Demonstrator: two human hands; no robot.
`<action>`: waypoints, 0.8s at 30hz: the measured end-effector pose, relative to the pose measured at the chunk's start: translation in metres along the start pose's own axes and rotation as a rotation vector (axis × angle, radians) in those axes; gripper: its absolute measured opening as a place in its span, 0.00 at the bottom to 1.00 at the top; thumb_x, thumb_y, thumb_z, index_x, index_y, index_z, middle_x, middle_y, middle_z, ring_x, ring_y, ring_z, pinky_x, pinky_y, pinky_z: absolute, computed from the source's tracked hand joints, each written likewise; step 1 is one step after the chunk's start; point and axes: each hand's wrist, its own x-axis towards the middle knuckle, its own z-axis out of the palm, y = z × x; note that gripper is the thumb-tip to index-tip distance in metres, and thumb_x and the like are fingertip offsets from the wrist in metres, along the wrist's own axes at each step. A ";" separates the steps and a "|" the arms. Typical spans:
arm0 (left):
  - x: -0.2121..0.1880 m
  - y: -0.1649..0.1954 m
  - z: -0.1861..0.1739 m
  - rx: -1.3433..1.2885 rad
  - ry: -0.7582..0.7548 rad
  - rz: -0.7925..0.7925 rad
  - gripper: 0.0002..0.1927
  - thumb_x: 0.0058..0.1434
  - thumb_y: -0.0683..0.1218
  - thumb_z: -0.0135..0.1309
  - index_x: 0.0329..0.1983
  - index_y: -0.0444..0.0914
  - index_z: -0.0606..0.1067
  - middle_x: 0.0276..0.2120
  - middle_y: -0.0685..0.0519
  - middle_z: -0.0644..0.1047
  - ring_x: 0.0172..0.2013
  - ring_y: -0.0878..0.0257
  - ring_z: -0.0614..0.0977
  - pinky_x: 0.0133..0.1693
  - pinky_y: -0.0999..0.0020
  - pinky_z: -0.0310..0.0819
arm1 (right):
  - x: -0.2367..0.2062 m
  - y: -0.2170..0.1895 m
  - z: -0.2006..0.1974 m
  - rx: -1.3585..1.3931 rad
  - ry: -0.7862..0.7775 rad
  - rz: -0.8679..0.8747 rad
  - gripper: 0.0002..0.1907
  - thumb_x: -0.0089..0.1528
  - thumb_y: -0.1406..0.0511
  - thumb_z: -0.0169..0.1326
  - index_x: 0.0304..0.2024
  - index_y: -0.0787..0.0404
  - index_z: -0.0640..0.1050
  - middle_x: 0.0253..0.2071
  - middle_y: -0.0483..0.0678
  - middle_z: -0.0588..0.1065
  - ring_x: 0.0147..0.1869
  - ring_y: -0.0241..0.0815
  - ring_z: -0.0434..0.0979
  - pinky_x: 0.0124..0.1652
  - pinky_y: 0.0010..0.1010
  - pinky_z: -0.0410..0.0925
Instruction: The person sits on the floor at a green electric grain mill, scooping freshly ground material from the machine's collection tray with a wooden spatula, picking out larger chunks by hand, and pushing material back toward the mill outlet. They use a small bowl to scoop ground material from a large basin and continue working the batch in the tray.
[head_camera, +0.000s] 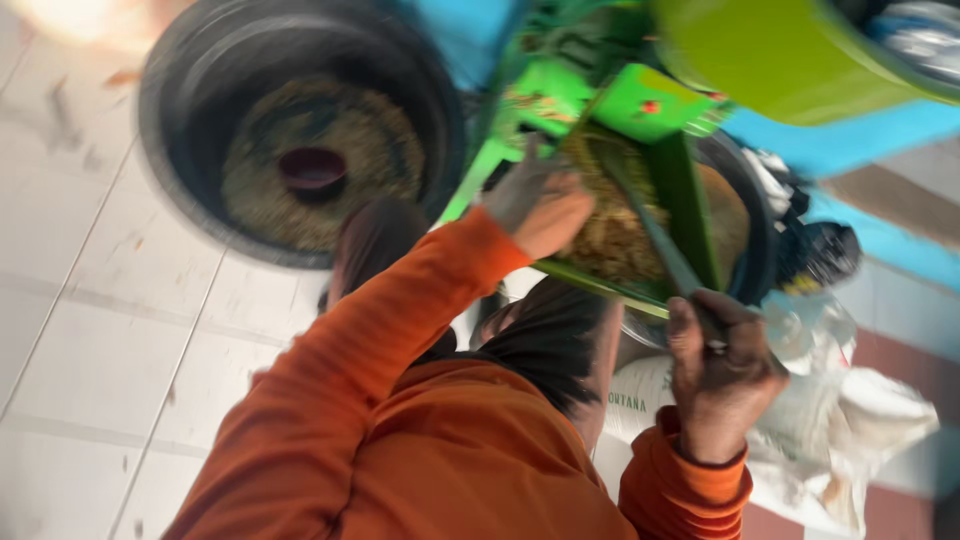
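While the black tub (180, 120) of grain with its purple bowl (312, 168) sits left on the tiles, I see the left hand (545, 205) pressing loosely into brownish feed (610, 235) in the green machine chute (690, 200) (blurred), right hand (722, 375) clenched on a grey rod (655, 235).

I have one view only, from the head camera, tilted steeply down and rolled, so the tiled floor (120, 330) runs askew; it sits close over the orange sleeves (400, 400), with the green machine (620, 110) near the top edge
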 end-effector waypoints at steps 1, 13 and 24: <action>0.000 -0.002 0.003 -0.030 0.046 -0.006 0.15 0.66 0.48 0.51 0.22 0.47 0.66 0.21 0.58 0.66 0.32 0.60 0.72 0.57 0.44 0.65 | -0.003 0.008 0.003 0.032 0.001 -0.020 0.17 0.72 0.59 0.67 0.49 0.67 0.80 0.38 0.50 0.80 0.38 0.35 0.79 0.41 0.25 0.71; 0.018 0.005 0.011 0.675 0.045 -0.097 0.29 0.59 0.48 0.57 0.17 0.44 0.49 0.21 0.57 0.49 0.25 0.61 0.62 0.36 0.61 0.63 | -0.021 0.053 0.022 0.286 0.082 -0.017 0.24 0.74 0.56 0.61 0.51 0.73 0.71 0.45 0.58 0.78 0.46 0.40 0.81 0.49 0.26 0.75; 0.010 0.009 0.004 0.011 0.274 -0.086 0.21 0.40 0.47 0.60 0.13 0.45 0.56 0.16 0.55 0.53 0.23 0.60 0.64 0.36 0.59 0.57 | -0.029 0.102 0.047 0.248 0.080 -0.087 0.27 0.76 0.52 0.56 0.48 0.73 0.69 0.35 0.55 0.76 0.40 0.39 0.80 0.44 0.25 0.74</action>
